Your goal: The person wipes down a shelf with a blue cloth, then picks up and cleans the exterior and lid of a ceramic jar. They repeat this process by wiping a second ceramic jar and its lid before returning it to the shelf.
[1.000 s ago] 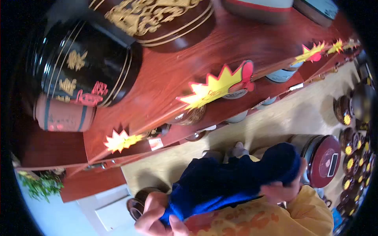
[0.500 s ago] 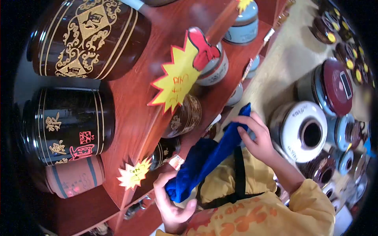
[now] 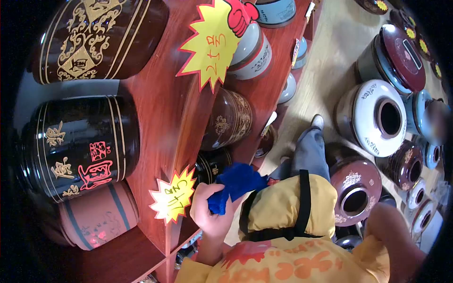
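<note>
A crumpled blue cloth (image 3: pixel 240 181) hangs from my left hand (image 3: pixel 211 207), whose fingers are closed round its near end. This hand is beside the red-brown shelf's front edge, just right of the lower yellow-and-white price tag (image 3: pixel 173 195). At the lower right, my right arm (image 3: pixel 391 231) is bent and raised, clear of the cloth. Its fingers cannot be made out. Below my hands is my yellow top (image 3: pixel 292 259), with black straps (image 3: pixel 302 203) across the yellow fabric at my waist.
On the left shelf (image 3: pixel 158 118) are a black jar with gold characters (image 3: pixel 85 141), a brown patterned jar (image 3: pixel 101 40) and a pink jar (image 3: pixel 101 214). A yellow starburst sign (image 3: pixel 210 47) juts out. A white-topped jar (image 3: pixel 370 118) and a maroon jar (image 3: pixel 356 188) stand on the right.
My right hand has let go of the cloth and moved away to the lower right. The cloth, stretched between both hands before, now hangs bunched from my left hand. The view has shifted.
</note>
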`<control>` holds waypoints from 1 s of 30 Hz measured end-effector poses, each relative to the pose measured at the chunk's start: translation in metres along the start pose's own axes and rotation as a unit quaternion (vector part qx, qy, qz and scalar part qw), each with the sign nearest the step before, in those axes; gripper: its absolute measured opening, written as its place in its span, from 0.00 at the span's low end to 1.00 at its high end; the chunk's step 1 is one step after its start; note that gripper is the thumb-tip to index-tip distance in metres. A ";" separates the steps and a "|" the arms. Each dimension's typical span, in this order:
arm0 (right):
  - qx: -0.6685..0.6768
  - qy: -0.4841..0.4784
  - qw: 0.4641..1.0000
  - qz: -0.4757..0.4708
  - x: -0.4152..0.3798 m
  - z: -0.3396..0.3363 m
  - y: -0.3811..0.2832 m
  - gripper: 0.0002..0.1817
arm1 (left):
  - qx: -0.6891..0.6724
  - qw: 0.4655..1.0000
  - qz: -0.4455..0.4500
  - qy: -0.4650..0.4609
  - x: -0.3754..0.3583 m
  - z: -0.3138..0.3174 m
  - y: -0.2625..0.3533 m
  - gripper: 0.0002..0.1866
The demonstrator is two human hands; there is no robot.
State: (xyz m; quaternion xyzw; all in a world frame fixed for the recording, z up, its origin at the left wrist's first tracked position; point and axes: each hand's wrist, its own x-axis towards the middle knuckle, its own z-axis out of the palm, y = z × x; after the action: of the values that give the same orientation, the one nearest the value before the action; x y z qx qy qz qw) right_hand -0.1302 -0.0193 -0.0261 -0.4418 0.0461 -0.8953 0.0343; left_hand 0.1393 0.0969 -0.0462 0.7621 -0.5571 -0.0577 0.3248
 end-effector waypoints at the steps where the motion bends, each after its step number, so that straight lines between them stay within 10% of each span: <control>1: -0.004 -0.001 1.000 -0.004 0.003 0.001 0.001 0.10 | -0.001 1.000 -0.006 -0.011 0.001 0.000 0.000 0.14; 30: 0.084 -0.050 0.994 -0.053 0.063 0.038 0.097 0.10 | -0.074 0.996 0.040 -0.020 0.031 0.019 0.000 0.16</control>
State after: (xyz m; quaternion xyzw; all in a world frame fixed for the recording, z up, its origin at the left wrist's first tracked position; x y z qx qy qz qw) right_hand -0.1365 -0.1240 0.0357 -0.4837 -0.0541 -0.8732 0.0263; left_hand 0.1420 0.0613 -0.0524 0.7116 -0.5881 -0.1012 0.3708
